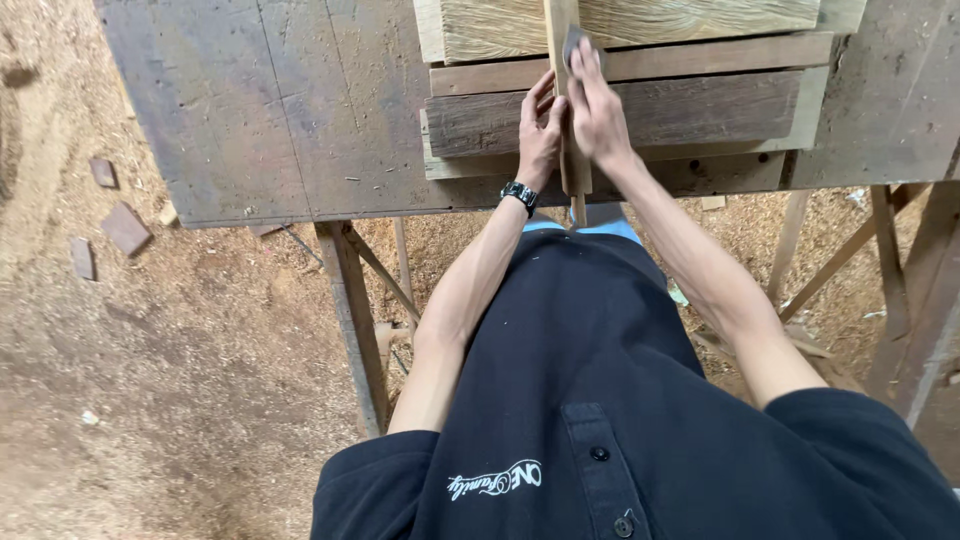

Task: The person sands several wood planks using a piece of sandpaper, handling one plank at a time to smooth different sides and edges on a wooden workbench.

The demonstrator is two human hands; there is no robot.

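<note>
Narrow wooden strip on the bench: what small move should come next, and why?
Probably push the right hand and its grey sanding pad further along the narrow wooden strip. The left hand braces the strip's near end, and the pad sits partway up it.

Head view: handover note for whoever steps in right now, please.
Left hand: steadies the narrow pale wooden strip lying across the stacked weathered planks.
Right hand: presses a small grey sanding pad onto the strip's upper face.
Strip's near end overhangs the edge of the worn grey wooden workbench. Wristwatch on left wrist.
Done: strip is positioned and held.
Left: how much of it is smoothed can't be told.
</note>
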